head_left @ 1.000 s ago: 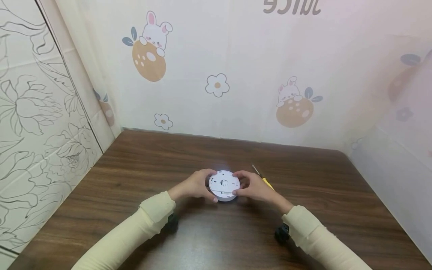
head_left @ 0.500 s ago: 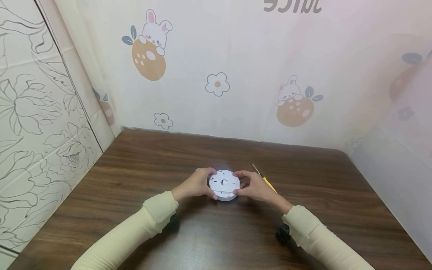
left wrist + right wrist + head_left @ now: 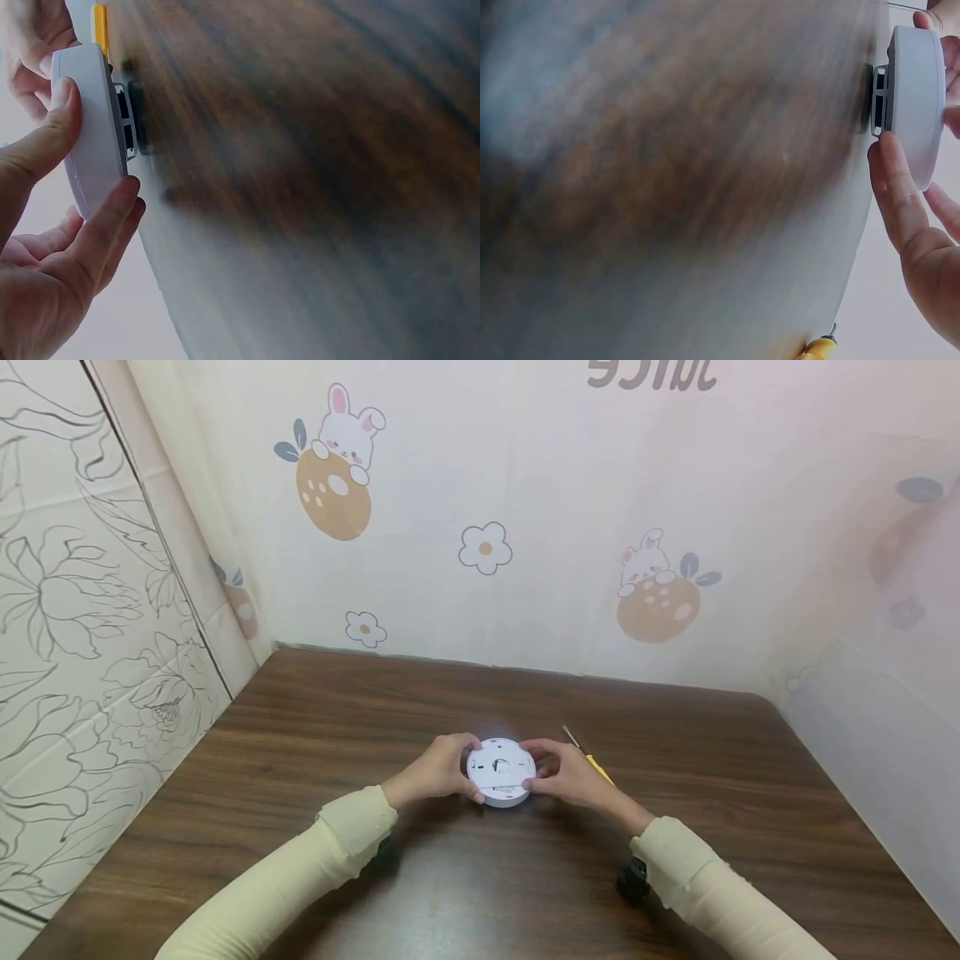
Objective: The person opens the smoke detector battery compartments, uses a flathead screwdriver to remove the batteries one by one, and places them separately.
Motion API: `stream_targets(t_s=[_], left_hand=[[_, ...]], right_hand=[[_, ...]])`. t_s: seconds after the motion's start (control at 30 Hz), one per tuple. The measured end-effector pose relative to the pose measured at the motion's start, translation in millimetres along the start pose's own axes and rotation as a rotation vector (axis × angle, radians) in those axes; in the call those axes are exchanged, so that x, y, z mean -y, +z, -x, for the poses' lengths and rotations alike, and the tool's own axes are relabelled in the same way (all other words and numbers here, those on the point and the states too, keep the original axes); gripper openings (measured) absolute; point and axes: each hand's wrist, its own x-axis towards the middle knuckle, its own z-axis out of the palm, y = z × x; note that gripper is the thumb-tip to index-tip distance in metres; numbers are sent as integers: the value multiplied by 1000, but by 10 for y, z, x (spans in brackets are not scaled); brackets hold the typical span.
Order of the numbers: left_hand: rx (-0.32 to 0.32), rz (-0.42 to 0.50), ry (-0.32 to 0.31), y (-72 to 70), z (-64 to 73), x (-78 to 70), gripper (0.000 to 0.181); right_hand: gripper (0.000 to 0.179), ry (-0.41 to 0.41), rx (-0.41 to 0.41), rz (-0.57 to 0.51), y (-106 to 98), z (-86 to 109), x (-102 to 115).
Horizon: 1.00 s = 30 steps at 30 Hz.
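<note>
A white round smoke detector (image 3: 501, 778) sits near the middle of the table with its flat mounting plate up. Its vented dark underside (image 3: 881, 97) faces the tabletop in the right wrist view. My left hand (image 3: 437, 767) grips the rim from the left, its thumb (image 3: 56, 124) along the near side. On the opposite side, my right hand (image 3: 572, 773) holds the rim between thumb and fingers. In the wrist views, fingers of both hands reach down the white side wall toward the vented part.
A screwdriver (image 3: 596, 768) with a yellow handle lies just beyond my right hand, tip pointing away. Brown wood-grain tabletop (image 3: 465, 877) extends all around. A patterned curtain (image 3: 420, 510) stands behind the table's back edge, with a floral panel (image 3: 97, 652) at left.
The markings on the detector's plate have turned slightly counterclockwise. My left hand has shifted a little up and right; my right hand has stayed almost in place.
</note>
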Motion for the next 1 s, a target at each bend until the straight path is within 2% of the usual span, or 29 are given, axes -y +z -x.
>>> stream_targets(t_s=[0.13,0.23,0.4,0.53,0.73,0.8,1.0], left_hand=[[11,25,-8,-6,2,13,72],[29,44,12,-9,-1,32,75],[84,87,58,-7,-19,90,91],[125,145,21,0,-41,145,93],[128,218,-25,-6,-46,141,89],[127,237,-41,-6,-48,131,88],[134,281,-71,-8,-63,125,89]], right_hand=[[55,6,1,9,0,-12,-3],[55,9,6,25,1,-24,0],[55,-8,22,46,-12,-48,15],[55,-28,46,55,-29,-63,13],[56,-17,94,83,-77,-85,34],[57,-14,101,118,-99,-97,65],[58,-57,120,323,-152,-155,219]])
